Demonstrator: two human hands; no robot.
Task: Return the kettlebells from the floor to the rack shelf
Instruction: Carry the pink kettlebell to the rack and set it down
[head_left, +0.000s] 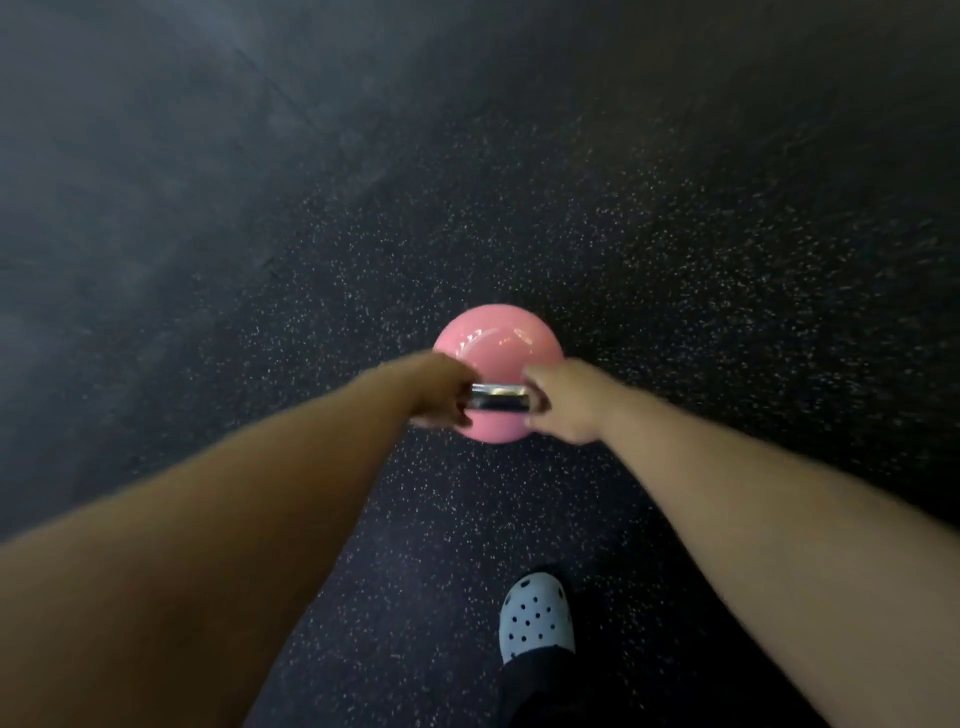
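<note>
A pink kettlebell (496, 343) with a shiny metal handle (500, 401) is in the middle of the head view, over the dark speckled rubber floor. My left hand (441, 395) is closed around the left end of the handle. My right hand (563, 402) is closed around its right end. Both arms reach forward and down to it. I cannot tell whether the kettlebell rests on the floor or hangs just above it. No rack shelf is in view.
Black speckled rubber flooring (675, 234) fills the view, paler and blurred at the upper left. My foot in a light perforated clog (537, 613) stands below the kettlebell, with a dark trouser leg behind it.
</note>
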